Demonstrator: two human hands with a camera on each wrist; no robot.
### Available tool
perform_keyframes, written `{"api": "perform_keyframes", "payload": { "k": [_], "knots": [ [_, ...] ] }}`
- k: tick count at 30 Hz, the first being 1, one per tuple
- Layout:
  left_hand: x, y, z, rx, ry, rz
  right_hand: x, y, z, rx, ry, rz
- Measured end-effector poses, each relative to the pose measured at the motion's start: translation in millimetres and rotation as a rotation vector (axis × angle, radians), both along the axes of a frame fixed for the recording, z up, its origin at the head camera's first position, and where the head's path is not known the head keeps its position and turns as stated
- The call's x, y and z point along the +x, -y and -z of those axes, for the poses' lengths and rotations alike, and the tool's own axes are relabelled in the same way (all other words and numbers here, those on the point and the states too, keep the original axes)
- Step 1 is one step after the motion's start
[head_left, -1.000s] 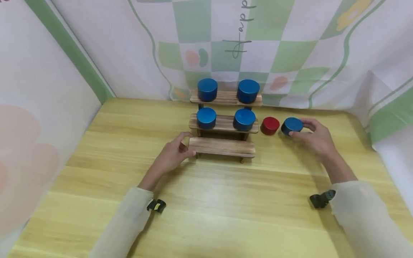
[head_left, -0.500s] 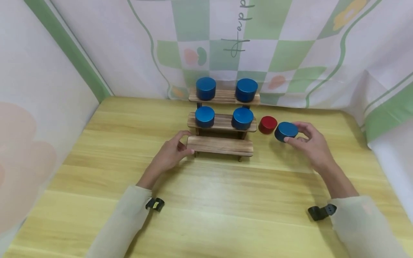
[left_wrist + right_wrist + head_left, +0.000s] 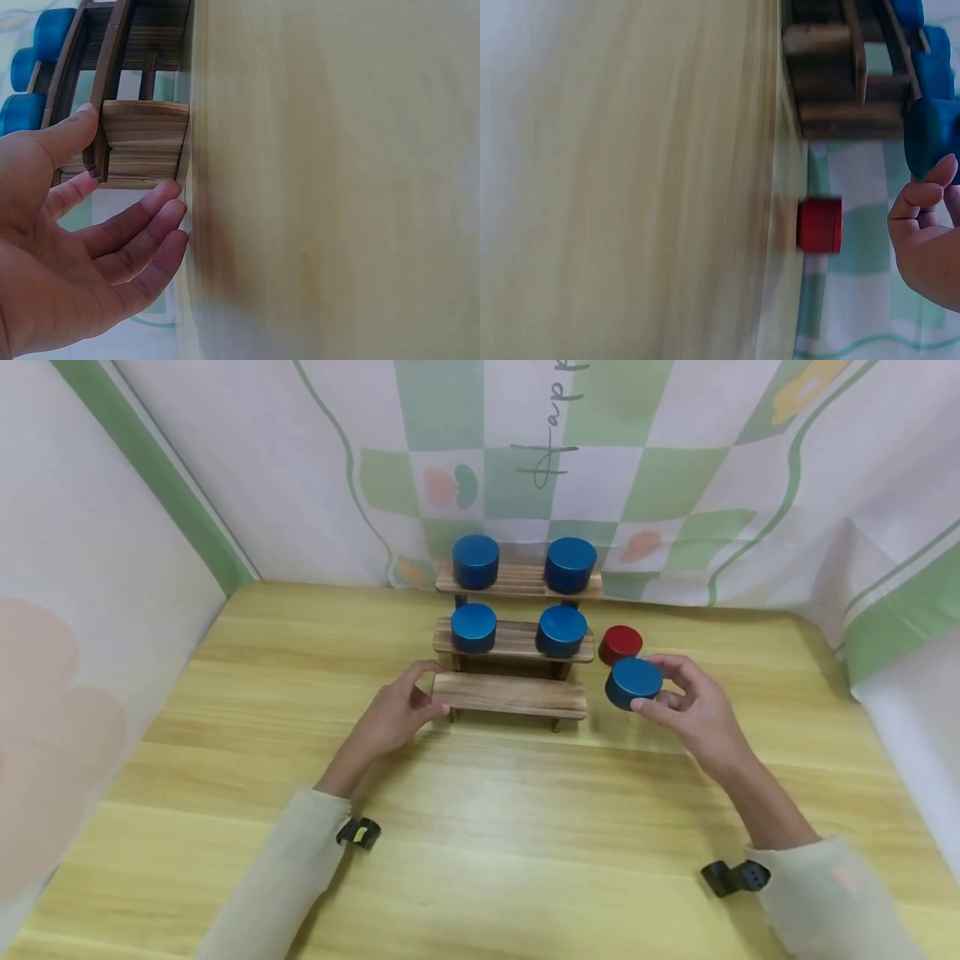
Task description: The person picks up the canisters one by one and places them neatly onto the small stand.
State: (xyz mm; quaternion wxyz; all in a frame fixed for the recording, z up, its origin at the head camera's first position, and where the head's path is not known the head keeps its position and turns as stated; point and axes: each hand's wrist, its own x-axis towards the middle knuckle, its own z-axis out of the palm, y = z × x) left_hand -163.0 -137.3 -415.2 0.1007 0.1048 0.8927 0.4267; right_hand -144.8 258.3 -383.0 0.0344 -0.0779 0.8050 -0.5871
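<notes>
A three-step wooden stand (image 3: 510, 695) is at the middle back of the table. My left hand (image 3: 390, 718) holds the left end of its lowest step between thumb and index finger; in the left wrist view the other fingers (image 3: 142, 259) are spread below. To the stand's right, my right hand (image 3: 701, 718) pinches a round blue tin (image 3: 633, 677) between thumb and fingers. The right wrist view shows this tin (image 3: 930, 135) raised off the table. Behind it a round red tin (image 3: 621, 645) sits on the tabletop.
Two blue tins (image 3: 476, 562) stand on the top step and two more (image 3: 561, 631) on the middle one. The lowest step carries nothing. A patterned curtain (image 3: 517, 485) hangs along the table's (image 3: 480, 843) back edge.
My right hand has lifted the blue tin and carried it left and nearer, from right of the red tin to in front of it. The left hand keeps its hold on the stand.
</notes>
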Motion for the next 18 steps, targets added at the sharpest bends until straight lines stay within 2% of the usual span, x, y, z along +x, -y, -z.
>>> {"api": "perform_keyframes", "payload": {
  "k": [6,18],
  "knots": [
    [-1.7,0.8,0.9,-0.003,-0.003,0.000,10.2,25,-3.2,0.001,-0.018,-0.084],
    [-2.3,0.8,3.0,0.007,0.014,0.000,10.6,51,-3.7,0.031,-0.050,-0.088]
  ]
}}
